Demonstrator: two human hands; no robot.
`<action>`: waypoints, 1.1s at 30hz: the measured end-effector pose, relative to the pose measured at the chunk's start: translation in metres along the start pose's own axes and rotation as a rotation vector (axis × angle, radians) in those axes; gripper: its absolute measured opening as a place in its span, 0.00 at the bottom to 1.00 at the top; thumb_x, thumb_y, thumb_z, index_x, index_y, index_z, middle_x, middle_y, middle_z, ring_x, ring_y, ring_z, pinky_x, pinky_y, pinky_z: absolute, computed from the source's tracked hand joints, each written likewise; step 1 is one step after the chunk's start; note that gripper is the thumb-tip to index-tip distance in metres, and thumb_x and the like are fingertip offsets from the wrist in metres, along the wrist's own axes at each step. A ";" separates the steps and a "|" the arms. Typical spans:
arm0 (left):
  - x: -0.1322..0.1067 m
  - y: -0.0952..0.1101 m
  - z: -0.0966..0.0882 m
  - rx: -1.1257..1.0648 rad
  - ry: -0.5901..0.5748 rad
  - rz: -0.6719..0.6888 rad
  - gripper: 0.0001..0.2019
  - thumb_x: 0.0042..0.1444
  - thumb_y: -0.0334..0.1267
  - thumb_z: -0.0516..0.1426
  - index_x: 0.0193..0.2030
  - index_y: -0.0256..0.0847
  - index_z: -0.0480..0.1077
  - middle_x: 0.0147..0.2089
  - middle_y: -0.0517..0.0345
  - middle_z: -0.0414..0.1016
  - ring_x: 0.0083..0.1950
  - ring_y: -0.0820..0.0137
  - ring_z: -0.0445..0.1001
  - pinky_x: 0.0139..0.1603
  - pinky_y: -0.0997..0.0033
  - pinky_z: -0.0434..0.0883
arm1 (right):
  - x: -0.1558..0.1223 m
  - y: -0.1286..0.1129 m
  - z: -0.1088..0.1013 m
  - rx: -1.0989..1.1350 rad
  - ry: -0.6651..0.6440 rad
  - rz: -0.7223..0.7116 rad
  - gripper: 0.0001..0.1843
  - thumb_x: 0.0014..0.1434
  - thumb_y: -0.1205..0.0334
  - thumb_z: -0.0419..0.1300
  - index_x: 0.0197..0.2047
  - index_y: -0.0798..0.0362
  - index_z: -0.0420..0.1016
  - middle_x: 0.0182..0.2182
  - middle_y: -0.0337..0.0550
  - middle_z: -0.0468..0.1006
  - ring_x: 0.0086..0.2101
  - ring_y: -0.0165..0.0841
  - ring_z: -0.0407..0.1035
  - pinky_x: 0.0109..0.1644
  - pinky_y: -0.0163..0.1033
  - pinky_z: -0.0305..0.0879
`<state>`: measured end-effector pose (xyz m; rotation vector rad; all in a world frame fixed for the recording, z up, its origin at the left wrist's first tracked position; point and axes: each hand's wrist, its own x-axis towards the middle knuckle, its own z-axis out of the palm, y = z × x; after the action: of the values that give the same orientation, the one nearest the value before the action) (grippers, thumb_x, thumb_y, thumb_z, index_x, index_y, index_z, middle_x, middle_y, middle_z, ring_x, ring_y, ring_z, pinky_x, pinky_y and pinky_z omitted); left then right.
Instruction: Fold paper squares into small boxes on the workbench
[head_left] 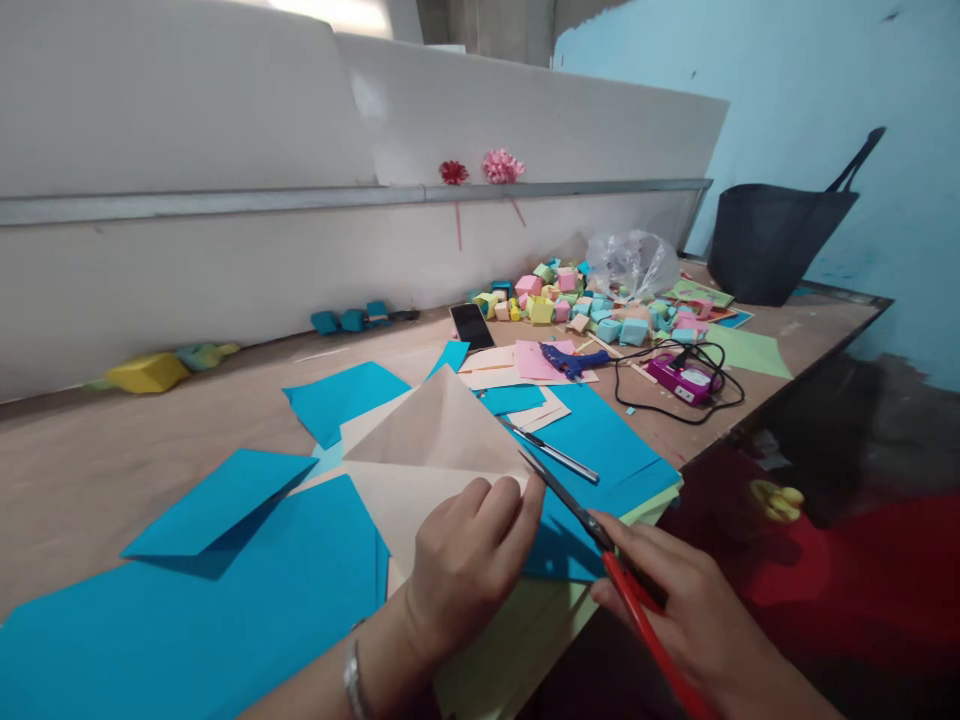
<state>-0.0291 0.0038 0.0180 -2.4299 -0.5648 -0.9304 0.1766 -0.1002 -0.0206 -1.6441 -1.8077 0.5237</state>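
Peach paper (450,430), with a fold across it, is pinched near its right corner by my left hand (472,560), whose fingers are closed. Red-handled scissors (630,590) are gripped in my right hand (675,590). The blades point up and left, their tips close to the paper's right corner beside my left fingers. I cannot tell whether the blades touch the paper. Beneath and around it lie blue sheets (247,590) and a pale green sheet (517,640). A utility knife (559,455) rests on the blue paper just beyond the scissors.
Behind the papers lie a phone (471,327), a blue glue gun (574,360) and a purple power strip (684,378) with a looped black cord. Several small paper cubes (540,310) are heaped near a plastic bag (634,263). A dark bag (780,240) stands at the far right, near the table edge.
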 end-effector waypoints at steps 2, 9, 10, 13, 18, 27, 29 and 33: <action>0.000 0.000 0.000 0.010 0.006 0.003 0.12 0.65 0.27 0.48 0.48 0.31 0.70 0.28 0.57 0.69 0.26 0.69 0.60 0.22 0.68 0.55 | 0.001 -0.002 -0.001 0.022 -0.013 0.016 0.27 0.61 0.53 0.58 0.61 0.54 0.68 0.47 0.51 0.78 0.45 0.36 0.75 0.52 0.36 0.71; 0.000 0.000 0.001 0.024 0.005 0.014 0.12 0.65 0.26 0.47 0.49 0.31 0.69 0.28 0.57 0.69 0.26 0.70 0.61 0.23 0.68 0.55 | 0.000 -0.001 0.001 -0.013 0.024 -0.013 0.27 0.61 0.53 0.57 0.61 0.55 0.68 0.45 0.51 0.79 0.43 0.36 0.76 0.51 0.37 0.72; 0.000 0.000 0.001 0.026 0.005 0.013 0.12 0.65 0.26 0.46 0.49 0.31 0.69 0.28 0.57 0.69 0.26 0.70 0.61 0.23 0.68 0.55 | 0.000 0.000 0.002 -0.023 0.032 -0.018 0.27 0.61 0.54 0.58 0.61 0.55 0.68 0.45 0.51 0.79 0.43 0.36 0.76 0.51 0.37 0.72; -0.001 0.000 0.001 0.031 -0.001 0.003 0.12 0.66 0.26 0.46 0.49 0.32 0.69 0.28 0.58 0.69 0.26 0.71 0.61 0.23 0.69 0.55 | -0.001 0.001 0.004 -0.048 0.061 -0.032 0.27 0.61 0.54 0.58 0.61 0.54 0.69 0.45 0.51 0.80 0.41 0.36 0.77 0.50 0.38 0.73; 0.000 0.000 0.001 0.037 -0.003 0.013 0.12 0.65 0.26 0.47 0.49 0.31 0.69 0.27 0.58 0.68 0.25 0.71 0.61 0.22 0.68 0.56 | 0.000 0.001 0.003 -0.034 0.071 -0.041 0.26 0.61 0.54 0.58 0.61 0.53 0.69 0.45 0.51 0.80 0.41 0.37 0.77 0.48 0.37 0.74; -0.002 -0.001 0.003 0.022 -0.011 0.008 0.13 0.63 0.25 0.49 0.53 0.29 0.67 0.28 0.58 0.68 0.26 0.71 0.62 0.22 0.68 0.56 | 0.003 0.006 0.002 0.118 -0.012 -0.013 0.24 0.60 0.55 0.60 0.59 0.51 0.71 0.49 0.49 0.78 0.46 0.38 0.75 0.50 0.36 0.73; -0.003 -0.001 0.003 0.025 -0.014 0.008 0.13 0.63 0.25 0.50 0.53 0.29 0.68 0.28 0.58 0.69 0.26 0.71 0.63 0.22 0.68 0.55 | 0.001 0.006 0.001 0.097 -0.022 -0.021 0.23 0.62 0.56 0.57 0.60 0.50 0.69 0.52 0.50 0.77 0.49 0.38 0.74 0.53 0.39 0.71; -0.001 -0.001 0.004 0.016 0.002 0.027 0.12 0.63 0.25 0.51 0.51 0.29 0.68 0.28 0.57 0.70 0.27 0.69 0.63 0.22 0.68 0.55 | -0.006 0.004 -0.003 0.033 -0.050 -0.015 0.26 0.65 0.61 0.51 0.66 0.49 0.59 0.60 0.51 0.68 0.57 0.38 0.67 0.59 0.42 0.66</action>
<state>-0.0285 0.0064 0.0145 -2.4164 -0.5361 -0.9136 0.1813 -0.1054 -0.0224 -1.6069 -1.8367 0.5903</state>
